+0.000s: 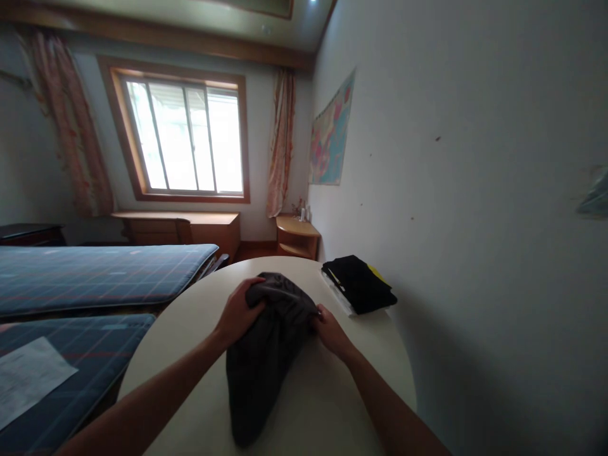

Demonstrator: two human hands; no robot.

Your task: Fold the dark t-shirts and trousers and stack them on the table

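Observation:
A dark grey piece of cloth, which looks like a garment, is bunched at its far end and hangs down toward me over the white round table. My left hand grips its upper left part, the fingers closed over a fold. At the right edge of the cloth, my right hand pinches the fabric. What kind of garment it is cannot be made out. Behind my right hand lies a folded black garment stack with a yellow patch, resting on something white or clear.
Beds with blue plaid mattresses stand left of the table, one with a paper sheet on it. A white wall rises close on the right. A desk and a corner shelf are beyond, under the window.

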